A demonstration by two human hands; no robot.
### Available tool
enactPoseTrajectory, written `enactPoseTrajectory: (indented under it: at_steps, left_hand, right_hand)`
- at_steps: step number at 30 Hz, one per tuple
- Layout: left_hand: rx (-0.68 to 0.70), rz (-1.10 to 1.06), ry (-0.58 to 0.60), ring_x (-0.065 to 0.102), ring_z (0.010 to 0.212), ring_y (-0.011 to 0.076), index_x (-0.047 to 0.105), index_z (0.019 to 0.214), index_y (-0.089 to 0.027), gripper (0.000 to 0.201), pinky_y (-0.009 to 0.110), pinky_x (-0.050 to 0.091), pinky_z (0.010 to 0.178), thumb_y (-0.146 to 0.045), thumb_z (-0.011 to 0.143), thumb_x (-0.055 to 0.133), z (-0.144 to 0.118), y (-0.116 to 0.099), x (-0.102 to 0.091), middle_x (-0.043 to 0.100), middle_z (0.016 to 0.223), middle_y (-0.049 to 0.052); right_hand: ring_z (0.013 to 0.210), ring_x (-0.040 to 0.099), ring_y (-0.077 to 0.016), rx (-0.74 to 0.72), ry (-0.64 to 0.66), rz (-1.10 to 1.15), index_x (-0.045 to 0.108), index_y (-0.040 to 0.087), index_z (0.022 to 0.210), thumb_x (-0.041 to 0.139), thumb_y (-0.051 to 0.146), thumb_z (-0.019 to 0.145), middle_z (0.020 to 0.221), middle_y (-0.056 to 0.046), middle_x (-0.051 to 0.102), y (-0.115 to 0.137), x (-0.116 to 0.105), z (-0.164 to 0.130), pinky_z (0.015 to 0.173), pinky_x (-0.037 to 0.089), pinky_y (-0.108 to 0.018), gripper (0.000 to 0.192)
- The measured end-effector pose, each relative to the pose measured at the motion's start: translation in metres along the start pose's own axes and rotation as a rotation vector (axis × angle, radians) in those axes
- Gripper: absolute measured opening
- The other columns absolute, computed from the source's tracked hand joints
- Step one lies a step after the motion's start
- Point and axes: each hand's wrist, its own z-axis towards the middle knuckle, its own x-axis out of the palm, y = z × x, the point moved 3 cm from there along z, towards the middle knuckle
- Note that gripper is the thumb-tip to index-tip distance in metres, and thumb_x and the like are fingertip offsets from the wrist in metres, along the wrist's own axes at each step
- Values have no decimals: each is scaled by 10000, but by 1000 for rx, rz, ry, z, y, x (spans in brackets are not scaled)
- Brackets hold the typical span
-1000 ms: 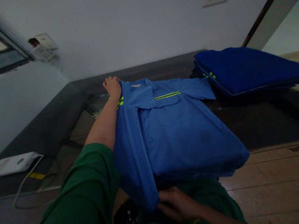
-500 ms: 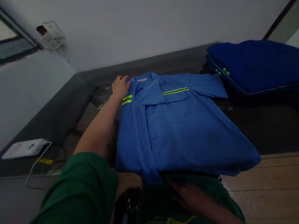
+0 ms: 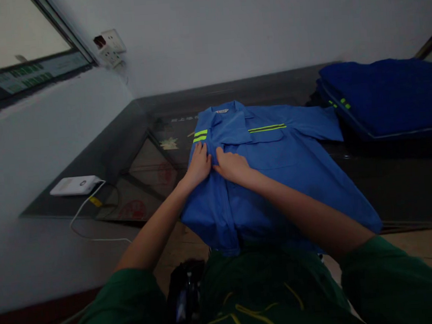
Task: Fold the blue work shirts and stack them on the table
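A blue short-sleeved work shirt (image 3: 261, 178) lies front up on the dark table, with yellow-green stripes across the chest. Its left-hand side is folded inward, and its hem hangs over the near edge. My left hand (image 3: 200, 164) rests on that folded side just below the stripe, fingers stretched out flat. Close beside it, my right hand (image 3: 234, 166) is closed at the front button edge, fingers curled on the cloth. The fingertips of the right hand are partly hidden.
Folded dark blue garments (image 3: 389, 98) are stacked at the right of the dark table (image 3: 153, 104). A white device (image 3: 75, 185) with a cable (image 3: 87, 200) lies at the left. Wall sockets (image 3: 111, 48) sit above the back left corner. A black bag-like thing (image 3: 184, 292) is below.
My left hand has come down from the shirt's shoulder to the chest. My right hand has risen from my lap onto the button edge. The view has shifted left.
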Motion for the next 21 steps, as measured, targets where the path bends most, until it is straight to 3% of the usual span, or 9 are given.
enactPoseTrajectory:
  at_steps: [4,8,11,16,21]
  left_hand:
    - [-12,125,89,145,1433,298,284,1458,-57,592,454,191,1158,-387,967,320,-10,-3,5,203,1537,203]
    - [5,221,175,127,1439,284,254,1488,-210,634,481,174,1152,-546,953,297,-17,-4,-6,168,1563,126]
    - [-30,264,167,138,1439,276,247,1490,-242,627,513,164,1145,-561,951,280,-20,-6,-12,182,1561,114]
    - [32,308,64,176,1431,295,287,1476,-163,615,511,155,1151,-495,960,323,-22,-15,-15,243,1537,151]
    - [84,251,144,192,1427,283,308,1469,-230,558,458,214,1148,-472,966,318,-24,-16,-8,219,1555,95]
  right_hand:
    - [994,639,-273,-37,15,19,470,163,1174,435,187,917,1087,-140,662,-4,10,6,793,475,-354,261]
    - [998,627,-265,-61,24,66,508,194,1078,504,211,893,1063,-97,666,-19,9,4,791,468,-337,186]
    - [983,630,-264,-51,39,55,511,197,1077,484,198,903,1050,-102,668,-24,10,3,784,464,-339,176]
    - [964,639,-249,-88,0,47,480,209,1139,424,184,929,1058,-99,669,-22,8,0,777,465,-329,218]
    - [945,648,-248,-102,19,-80,479,186,1182,292,145,958,1065,-124,661,-17,12,-6,763,483,-352,295]
